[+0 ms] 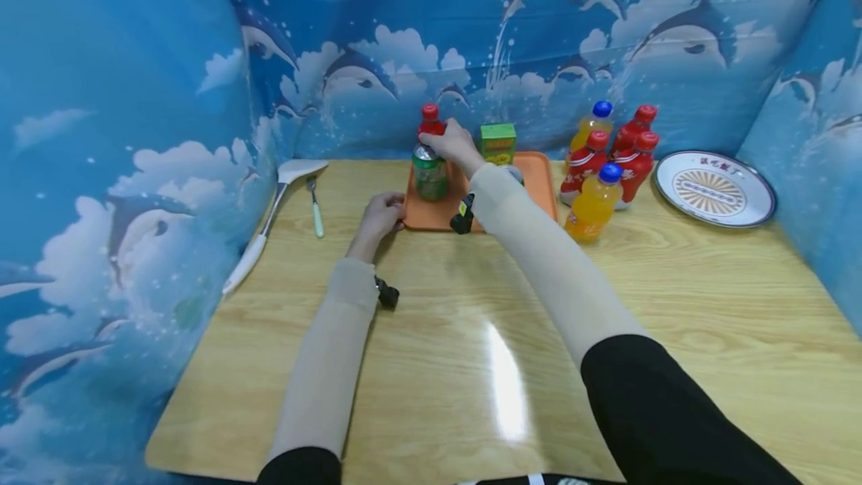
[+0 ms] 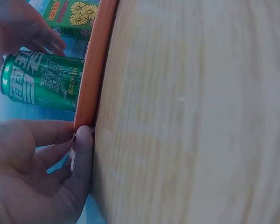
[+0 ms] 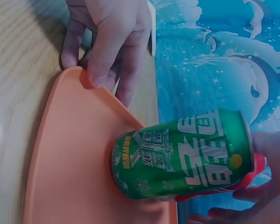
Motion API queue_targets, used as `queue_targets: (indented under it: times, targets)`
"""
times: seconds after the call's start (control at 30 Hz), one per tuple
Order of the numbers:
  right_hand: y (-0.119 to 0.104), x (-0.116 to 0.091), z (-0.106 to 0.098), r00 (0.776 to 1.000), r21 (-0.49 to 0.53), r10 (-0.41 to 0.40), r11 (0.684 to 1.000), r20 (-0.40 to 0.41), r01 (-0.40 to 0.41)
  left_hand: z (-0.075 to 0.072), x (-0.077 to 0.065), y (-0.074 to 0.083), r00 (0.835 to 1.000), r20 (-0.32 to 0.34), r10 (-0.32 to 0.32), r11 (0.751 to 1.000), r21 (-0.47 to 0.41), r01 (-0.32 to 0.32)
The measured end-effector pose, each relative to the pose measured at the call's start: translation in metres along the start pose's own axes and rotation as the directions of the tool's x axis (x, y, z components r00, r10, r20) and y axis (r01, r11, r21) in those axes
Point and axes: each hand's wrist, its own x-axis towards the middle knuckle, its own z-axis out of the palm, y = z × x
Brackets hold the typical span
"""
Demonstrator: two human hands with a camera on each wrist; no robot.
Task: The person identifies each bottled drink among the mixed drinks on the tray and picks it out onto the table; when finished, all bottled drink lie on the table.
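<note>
An orange tray lies at the back of the table. My left hand pinches its near left corner, thumb and fingers on either side of the rim in the left wrist view. A green soda can stands on the tray's left part. Right behind the can is a red bottle with a red cap, and my right hand grips it near the top. The can hides most of the bottle. A green box with yellow flowers stands farther right. The top of another can shows beside my right sleeve.
Right of the tray cluster several bottles: red ones and orange-juice ones with blue caps. A white plate with a dark rim lies farther right. On the left are a white-handled spatula and a small fork.
</note>
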Motion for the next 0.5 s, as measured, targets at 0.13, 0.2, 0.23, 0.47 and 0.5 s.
queue_targets:
  times: [0.13,0.2,0.23,0.47,0.5]
  targets:
    - [-0.0013,0.0052,0.0053,1.000,0.012,0.020,1.000,0.007,-0.020,-0.0024,-0.0016,-0.0010,1.000,-0.007,0.000,1.000,0.011,0.000]
    - [-0.0021,0.0068,0.0060,0.999,0.019,0.035,0.999,0.003,-0.035,-0.0028,-0.0021,-0.0010,1.000,0.003,0.004,1.000,0.012,-0.004]
    - [-0.0026,0.0074,0.0059,0.999,0.019,0.042,0.999,0.001,-0.042,-0.0028,-0.0024,-0.0009,1.000,0.009,0.006,1.000,0.011,-0.006]
    - [-0.0039,0.0108,0.0057,0.996,-0.032,0.018,0.999,-0.092,-0.021,-0.0012,-0.0012,-0.0020,1.000,0.002,0.003,1.000,0.008,-0.003]
    - [-0.0034,0.0116,0.0060,0.994,-0.041,0.009,0.999,-0.110,-0.013,-0.0011,-0.0009,-0.0023,1.000,0.000,0.003,1.000,0.009,-0.003]
